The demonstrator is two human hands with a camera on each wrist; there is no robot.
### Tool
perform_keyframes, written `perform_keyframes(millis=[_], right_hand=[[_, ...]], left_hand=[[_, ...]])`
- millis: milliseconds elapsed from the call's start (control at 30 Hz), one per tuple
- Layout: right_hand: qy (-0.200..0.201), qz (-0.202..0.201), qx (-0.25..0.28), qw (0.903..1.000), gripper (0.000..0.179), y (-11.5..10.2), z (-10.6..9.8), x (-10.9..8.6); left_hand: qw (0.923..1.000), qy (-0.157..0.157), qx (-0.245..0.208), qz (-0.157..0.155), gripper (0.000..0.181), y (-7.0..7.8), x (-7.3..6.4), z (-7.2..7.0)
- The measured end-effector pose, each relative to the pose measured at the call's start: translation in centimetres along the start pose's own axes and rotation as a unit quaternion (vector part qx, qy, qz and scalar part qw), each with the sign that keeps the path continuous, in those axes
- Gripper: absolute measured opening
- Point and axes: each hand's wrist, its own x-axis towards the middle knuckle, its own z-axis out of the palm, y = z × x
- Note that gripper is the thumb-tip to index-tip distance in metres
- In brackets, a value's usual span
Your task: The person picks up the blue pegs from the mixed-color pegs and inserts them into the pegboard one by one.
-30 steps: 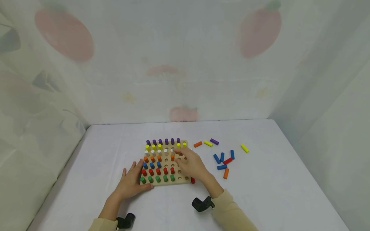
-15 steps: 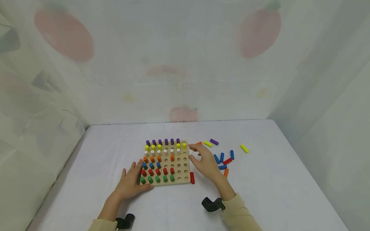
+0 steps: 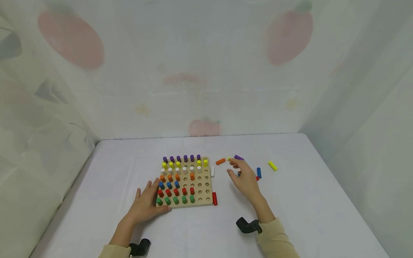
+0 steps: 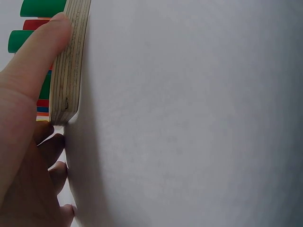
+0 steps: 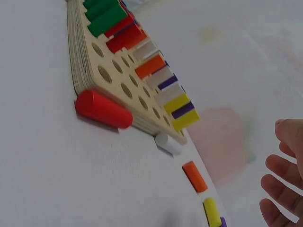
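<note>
A wooden pegboard (image 3: 204, 201) stands on the white table, with rows of purple, yellow, white, orange, blue, red and green pegs upright in its holes. My left hand (image 3: 146, 204) rests at its near left corner. The thumb lies along the front edge and the other fingers lie spread by the left side. My right hand (image 3: 246, 180) hovers over the loose pegs right of the board, fingers loosely bent and holding nothing. It hides part of a yellow peg (image 3: 228, 158) and several others. A white peg (image 5: 168, 144) and a red peg (image 5: 103, 109) lie beside the board's right edge.
An orange peg (image 3: 221, 161), a purple peg (image 3: 239, 157), a blue peg (image 3: 259, 172) and a yellow peg (image 3: 272, 165) lie loose on the table. Several holes at the board's right are bare. A curtain (image 3: 206, 89) with fruit prints hangs behind the table.
My right hand has moved from above the board to the right, over the loose pegs. The white peg beside the board now shows fully. My left hand has stayed in place.
</note>
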Motion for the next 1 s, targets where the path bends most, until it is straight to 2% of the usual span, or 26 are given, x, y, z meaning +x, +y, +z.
perform_keyframes(millis=[233, 333, 500, 667, 1000], right_hand=[[0.022, 0.015, -0.027, 0.9993, 0.039, 1.3, -0.6, -0.4], [0.023, 0.041, -0.027, 0.9985, 0.037, 1.8, -0.7, -0.6], [0.008, 0.085, -0.025, 0.9961, 0.036, 2.2, -0.8, -0.9], [-0.01, 0.105, -0.044, 0.9935, 0.036, 2.8, -0.7, -1.2], [-0.025, 0.12, -0.103, 0.9871, 0.031, 3.5, -0.5, -1.7]], left_hand=[[1.0, 0.0, 0.001, 0.001, 0.117, -0.1, 0.0, 0.1], [1.0, 0.0, 0.001, 0.001, 0.117, -0.1, 0.0, 0.1], [1.0, 0.001, 0.002, 0.003, 0.116, -0.2, 0.0, 0.1], [1.0, 0.001, 0.002, 0.004, 0.116, -0.2, 0.0, 0.1], [1.0, 0.004, 0.0, 0.008, 0.116, -0.2, 0.0, 0.1]])
